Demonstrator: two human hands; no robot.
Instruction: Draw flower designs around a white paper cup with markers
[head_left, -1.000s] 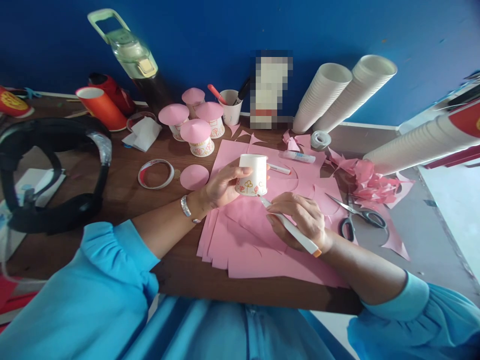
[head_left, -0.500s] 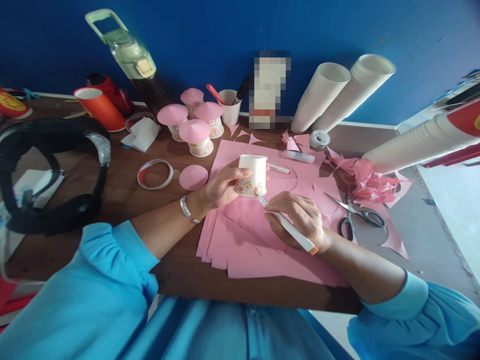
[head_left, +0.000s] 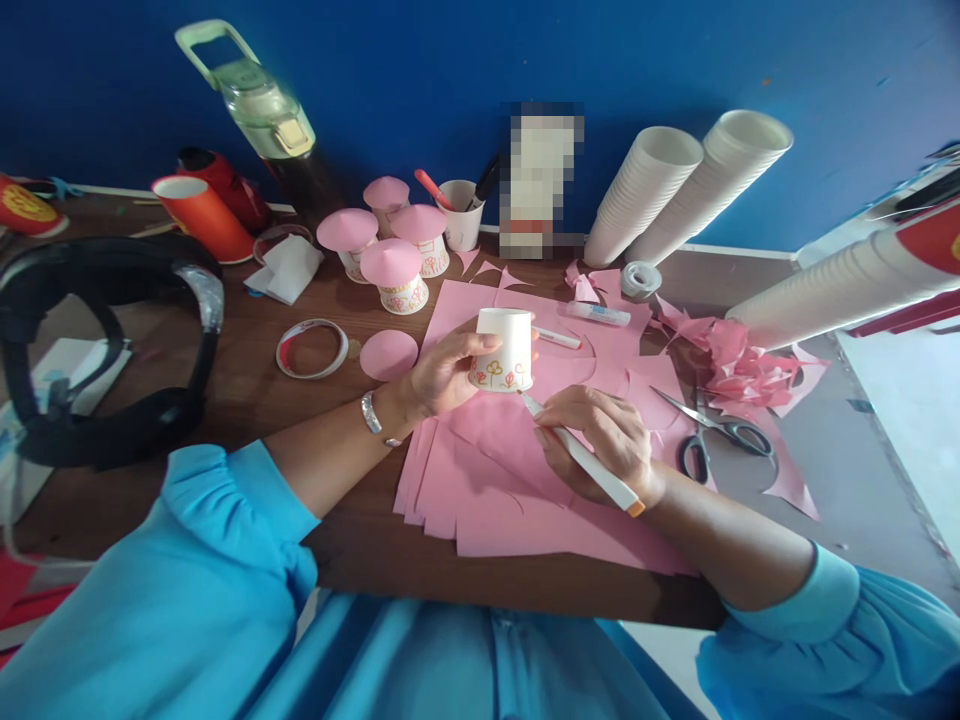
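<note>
The brown wooden surface [head_left: 247, 390] carries the work area, backed by a blue wall. At the left lies a black headband-style device [head_left: 105, 350]. Long stacks of white paper cups [head_left: 690, 185] lean against the wall at the right, with a further stack [head_left: 832, 285] beside them. Pink paper sheets [head_left: 495, 490] cover the centre of the surface. A green-lidded water bottle [head_left: 259, 105] stands at the rear, its lettering not legible. Four cups with pink paper cone tops [head_left: 390, 240] are grouped behind the sheets. Pink paper scraps [head_left: 739, 365] lie at the right, with scissors [head_left: 712, 430] just beside them. A tape ring [head_left: 313, 348] and a pink paper disc [head_left: 388, 354] rest left of the sheets. The left hand [head_left: 442, 375] is closed around an inverted white paper cup [head_left: 504, 348], held above the pink sheets; small flower drawings run along the cup's lower band. The right hand [head_left: 600, 440] is closed on a white marker [head_left: 585, 462] with an orange end, its tip touching the cup's lower edge. A glue stick [head_left: 598, 314] bears blue print too small to read.
</note>
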